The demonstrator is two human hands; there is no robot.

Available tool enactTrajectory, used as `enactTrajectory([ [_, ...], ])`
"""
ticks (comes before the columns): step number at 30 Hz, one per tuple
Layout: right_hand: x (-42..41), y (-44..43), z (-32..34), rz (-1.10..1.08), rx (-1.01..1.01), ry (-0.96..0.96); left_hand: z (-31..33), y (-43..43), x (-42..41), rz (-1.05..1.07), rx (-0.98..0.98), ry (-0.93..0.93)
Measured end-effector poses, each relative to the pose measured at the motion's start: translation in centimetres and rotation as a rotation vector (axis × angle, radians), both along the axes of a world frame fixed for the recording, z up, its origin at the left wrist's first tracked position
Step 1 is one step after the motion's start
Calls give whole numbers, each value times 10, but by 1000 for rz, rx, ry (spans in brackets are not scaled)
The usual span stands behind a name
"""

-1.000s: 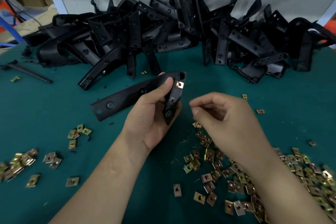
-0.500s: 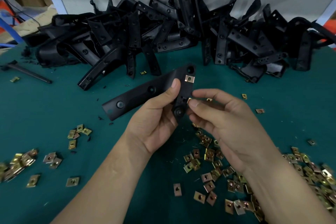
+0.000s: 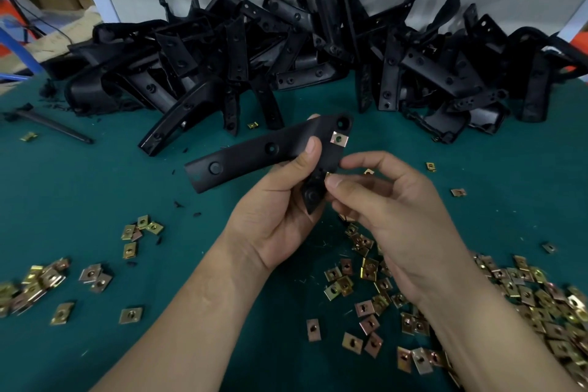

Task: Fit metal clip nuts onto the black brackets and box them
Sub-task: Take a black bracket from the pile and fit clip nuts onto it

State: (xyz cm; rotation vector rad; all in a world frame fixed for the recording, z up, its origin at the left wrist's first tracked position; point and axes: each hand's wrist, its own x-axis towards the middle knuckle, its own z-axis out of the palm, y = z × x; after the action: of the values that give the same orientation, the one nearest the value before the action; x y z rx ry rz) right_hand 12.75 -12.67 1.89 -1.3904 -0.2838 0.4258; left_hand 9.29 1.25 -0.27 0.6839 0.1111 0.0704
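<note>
The green bench [image 3: 95, 188] carries everything. Along its far edge sprawls a pile of black brackets [image 3: 286, 51], stock waiting for nuts and set back so that the near ground is free for the hands. No box is in view, so boxing looks some way off. Lifted clear of the bench is the angled bracket [image 3: 254, 153]. The left hand [image 3: 280, 210] holds it at the bend, grip clamped round it with the thumb pressed on the front face, which turns the short leg's edge toward the other hand. The right hand [image 3: 391, 210] meets it there, its grip closed in a thumb-and-forefinger pinch on a second clip nut [image 3: 328, 174]. Only a brass glint of that nut shows, touching the leg's edge below the fitted clip nut [image 3: 339, 139], which sits astride the edge near the corner hole. The loose clip nuts [image 3: 525, 289] lie heaped beneath and right of the right wrist, within easy reach. Smaller clusters [image 3: 140, 229] lie to the left, and a thin black rod [image 3: 54, 126] is well apart at far left. Nothing bars the nut's way; the left thumb sits just beside the fitted nut.
</note>
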Motion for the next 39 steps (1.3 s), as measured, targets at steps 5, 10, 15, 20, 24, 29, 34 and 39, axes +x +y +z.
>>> enactTrajectory([
  [5, 3, -1, -1, 48, 75, 66, 1, -3, 1, 21, -63, 63],
  [10, 2, 0, 0, 62, 123, 71, 2, -1, 1, 42, -61, 70],
  [15, 2, 0, 2, 72, 123, 48, -3, 2, 2, 23, -68, 17],
  [20, 4, -1, 0, 21, 67, 16, -8, 3, 4, -1, -54, 31],
  [24, 2, 1, -3, -28, 89, 53, -9, 0, 6, 3, -63, 39],
  [29, -2, 7, -5, -78, 213, 117, -10, -4, 5, -14, -85, 13],
  [34, -1, 5, -6, -73, 148, 3, -6, -7, 3, -15, -77, 59],
  [39, -1, 3, -6, -19, 94, -35, -9, -12, 2, -59, -83, 88],
])
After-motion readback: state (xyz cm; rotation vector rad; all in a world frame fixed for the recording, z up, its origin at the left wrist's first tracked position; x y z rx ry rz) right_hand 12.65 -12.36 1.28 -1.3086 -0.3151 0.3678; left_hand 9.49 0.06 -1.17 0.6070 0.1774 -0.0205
